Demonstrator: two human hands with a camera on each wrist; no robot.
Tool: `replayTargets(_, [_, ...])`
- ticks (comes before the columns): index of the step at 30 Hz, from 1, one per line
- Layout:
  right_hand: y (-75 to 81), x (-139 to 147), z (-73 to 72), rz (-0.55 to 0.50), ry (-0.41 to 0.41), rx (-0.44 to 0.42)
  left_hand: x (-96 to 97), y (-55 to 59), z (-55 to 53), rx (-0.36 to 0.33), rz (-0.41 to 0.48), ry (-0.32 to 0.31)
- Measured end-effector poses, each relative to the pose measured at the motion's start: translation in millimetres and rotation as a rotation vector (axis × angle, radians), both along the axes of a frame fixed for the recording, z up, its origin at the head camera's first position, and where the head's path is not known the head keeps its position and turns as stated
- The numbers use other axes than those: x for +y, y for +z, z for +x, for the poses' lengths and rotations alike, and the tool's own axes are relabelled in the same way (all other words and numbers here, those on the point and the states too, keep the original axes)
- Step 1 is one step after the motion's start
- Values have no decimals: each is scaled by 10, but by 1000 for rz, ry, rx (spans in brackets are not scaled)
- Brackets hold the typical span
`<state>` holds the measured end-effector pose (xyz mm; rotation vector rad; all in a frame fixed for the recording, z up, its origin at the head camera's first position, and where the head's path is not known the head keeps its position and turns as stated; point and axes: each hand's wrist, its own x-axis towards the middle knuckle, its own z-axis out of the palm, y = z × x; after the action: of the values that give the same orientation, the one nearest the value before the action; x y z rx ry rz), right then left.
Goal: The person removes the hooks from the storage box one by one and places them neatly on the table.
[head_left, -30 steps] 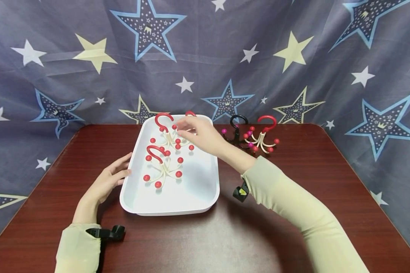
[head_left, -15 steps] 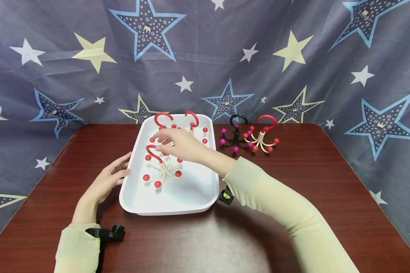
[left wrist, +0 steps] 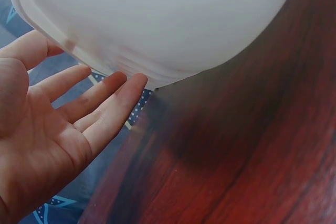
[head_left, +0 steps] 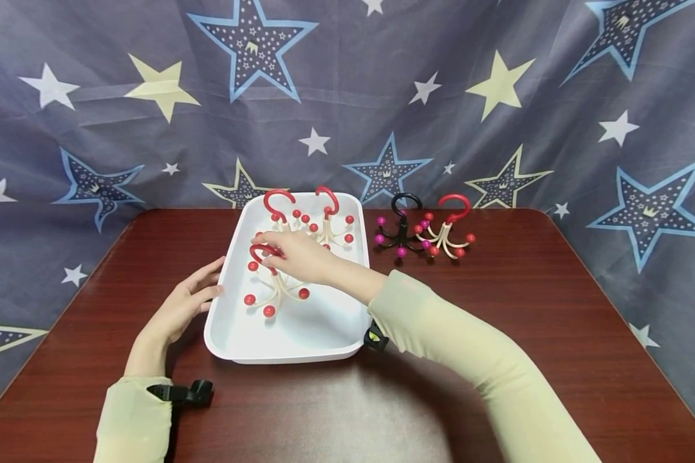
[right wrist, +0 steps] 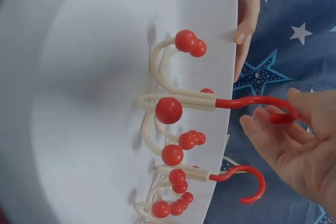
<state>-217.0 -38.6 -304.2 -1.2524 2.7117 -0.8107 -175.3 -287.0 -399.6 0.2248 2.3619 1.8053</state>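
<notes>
In the head view, my right hand [head_left: 301,255] is at the front multi-arm hanger [head_left: 277,292], a cream hanger with red ball tips and a red top hook. Thumb and fingers close round that hook [right wrist: 257,100] in the right wrist view, pinching its bend. The hanger stands upright inside a white tray [head_left: 324,350]. My left hand [head_left: 179,307] rests its fingertips against the tray's left side; its fingers are extended in the left wrist view. Behind, two more red-and-cream hangers stand in the tray, one at back left [head_left: 275,199] and one at back right [head_left: 327,225].
To the tray's right, a black hanger with magenta balls [head_left: 402,231] and a red-and-cream hanger [head_left: 443,236] stand close together on the dark wooden table [head_left: 498,302]. A star-patterned curtain [head_left: 347,96] hangs behind the table's far edge.
My right hand has moved from the back hangers toward the near left, down to the front hanger's red hook. The back right hanger is now uncovered. My left hand has stayed at the tray.
</notes>
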Motion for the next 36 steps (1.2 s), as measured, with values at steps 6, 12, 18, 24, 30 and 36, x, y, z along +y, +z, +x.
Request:
replayTargets(6, [-50,-17,-38,-17,-8,16,-1,-15,-11,-2,9,1])
replayTargets(12, [-73,-1,-61,-53,-32,5,5,-18,-20,0,14,4])
replayTargets(18, [-58,82,-65,-112,-34,11,14,-7,-32,-7,9,6])
replayTargets(24, [-32,214,-52,-175,-47,26,12,-7,-27,-6,6,8])
replayTargets(30, [22,362,-42,-230,-114,-20,1,-13,-18,-2,13,5])
replayTargets(36, [88,532,-40,-347,-117,-120,-4,-16,-13,-4,12,1])
